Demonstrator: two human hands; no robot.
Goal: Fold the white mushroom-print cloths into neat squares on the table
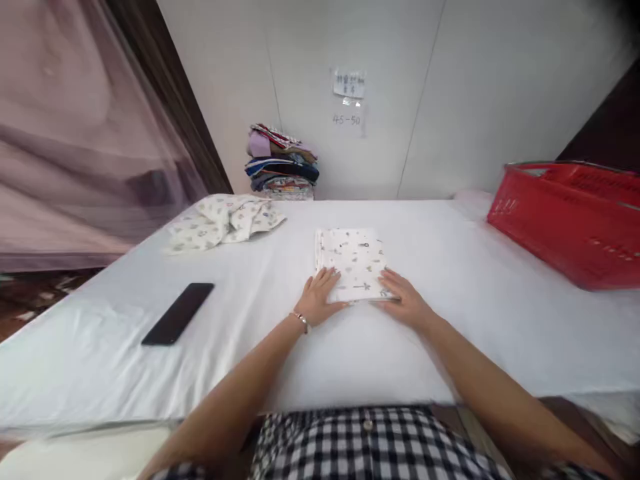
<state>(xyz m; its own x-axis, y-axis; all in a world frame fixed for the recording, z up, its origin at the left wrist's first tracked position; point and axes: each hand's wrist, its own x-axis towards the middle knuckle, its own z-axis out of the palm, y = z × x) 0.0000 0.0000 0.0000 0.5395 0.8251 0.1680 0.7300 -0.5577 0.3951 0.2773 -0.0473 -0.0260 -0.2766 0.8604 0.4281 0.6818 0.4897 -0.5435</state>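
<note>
A folded white cloth (355, 260) with small printed motifs lies flat on the white-covered table (240, 307), forming a neat rectangle. On its lower left corner rests my left hand (320, 299), fingers stretched out, with a bracelet at the wrist. My right hand (404, 301) lies on the lower right corner, its fingers also extended. Both thumbs point inward along the near edge. Neither hand grips the fabric. Whether the cloth is a garment or a plain sheet cannot be made out.
A crumpled printed cloth (225, 223) lies at the back left. Nearer is a black phone (179, 313). Against the wall stands a stack of folded clothes (283, 163). A red plastic basket (565, 223) sits at the right, and a pink curtain (75, 133) hangs on the left.
</note>
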